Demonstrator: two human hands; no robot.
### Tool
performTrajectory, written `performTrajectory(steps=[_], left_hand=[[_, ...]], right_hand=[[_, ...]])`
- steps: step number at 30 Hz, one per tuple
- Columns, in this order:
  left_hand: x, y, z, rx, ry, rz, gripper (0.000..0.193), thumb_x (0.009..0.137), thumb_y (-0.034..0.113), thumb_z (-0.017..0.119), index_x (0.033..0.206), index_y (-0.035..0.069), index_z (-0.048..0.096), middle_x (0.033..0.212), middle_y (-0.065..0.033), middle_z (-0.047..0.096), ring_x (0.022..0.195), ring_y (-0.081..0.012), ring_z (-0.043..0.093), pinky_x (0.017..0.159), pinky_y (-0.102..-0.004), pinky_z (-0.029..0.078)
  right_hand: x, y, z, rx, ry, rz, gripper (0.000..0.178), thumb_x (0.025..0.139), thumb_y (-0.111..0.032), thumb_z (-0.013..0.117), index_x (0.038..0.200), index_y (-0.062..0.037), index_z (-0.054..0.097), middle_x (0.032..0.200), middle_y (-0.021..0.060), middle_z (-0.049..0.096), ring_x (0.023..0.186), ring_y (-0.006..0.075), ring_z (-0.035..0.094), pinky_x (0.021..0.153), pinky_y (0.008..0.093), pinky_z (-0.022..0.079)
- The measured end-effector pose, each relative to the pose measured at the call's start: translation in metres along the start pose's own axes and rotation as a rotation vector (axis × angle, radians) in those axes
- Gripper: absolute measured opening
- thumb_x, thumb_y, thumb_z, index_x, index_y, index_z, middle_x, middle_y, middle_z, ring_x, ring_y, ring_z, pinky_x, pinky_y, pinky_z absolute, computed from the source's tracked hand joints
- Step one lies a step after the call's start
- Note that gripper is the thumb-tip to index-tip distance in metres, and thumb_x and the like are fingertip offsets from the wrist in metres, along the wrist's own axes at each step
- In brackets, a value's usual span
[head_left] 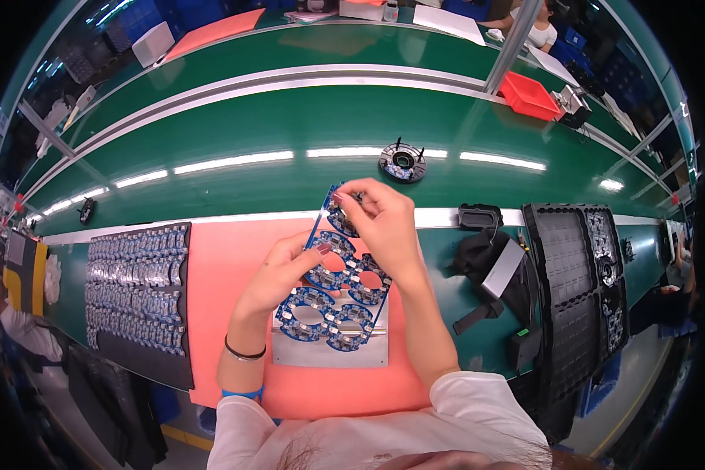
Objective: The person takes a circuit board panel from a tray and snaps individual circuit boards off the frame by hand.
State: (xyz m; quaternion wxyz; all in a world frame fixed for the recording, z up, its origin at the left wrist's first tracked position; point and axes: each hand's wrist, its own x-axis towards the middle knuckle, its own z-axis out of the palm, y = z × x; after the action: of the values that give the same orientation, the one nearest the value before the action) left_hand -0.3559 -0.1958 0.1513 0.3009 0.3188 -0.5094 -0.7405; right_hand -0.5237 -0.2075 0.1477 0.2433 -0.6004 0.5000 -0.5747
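A blue circuit board panel (312, 297), made of several ring-shaped boards joined together, is held up in front of me at a tilt. My left hand (277, 273) is closed on the panel's left side, thumb on top. At its far end, my right hand (385, 227) pinches a board with thumb and fingers; the fingertips partly cover that board. Beneath the panel, a flat silver metal plate (329, 358) lies on the orange-pink mat (223, 313).
On the left, a black tray (178, 352) carries rows of blue boards. A round black part with upright pins (403, 162) sits on the green bench. To the right are a grey box (504, 268), black cloth and a black compartment tray (556, 274). Other people work around the bench.
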Motion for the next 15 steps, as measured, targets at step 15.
performTrajectory(steps=[15], left_hand=[[-0.0036,0.0023,0.0032,-0.019,0.038,0.08,0.025,0.087,0.008,0.042,0.106,-0.002,0.054,0.084,-0.0043,0.061,0.07,-0.0102,0.062,0.056,-0.0213,0.05]], right_hand=[[-0.0044,-0.0036,0.0085,-0.121,0.058,-0.22,0.01,0.077,-0.001,0.064,0.087,0.0011,0.063,0.057,0.0012,0.044,0.048,0.0055,0.034,0.044,0.0223,0.029]])
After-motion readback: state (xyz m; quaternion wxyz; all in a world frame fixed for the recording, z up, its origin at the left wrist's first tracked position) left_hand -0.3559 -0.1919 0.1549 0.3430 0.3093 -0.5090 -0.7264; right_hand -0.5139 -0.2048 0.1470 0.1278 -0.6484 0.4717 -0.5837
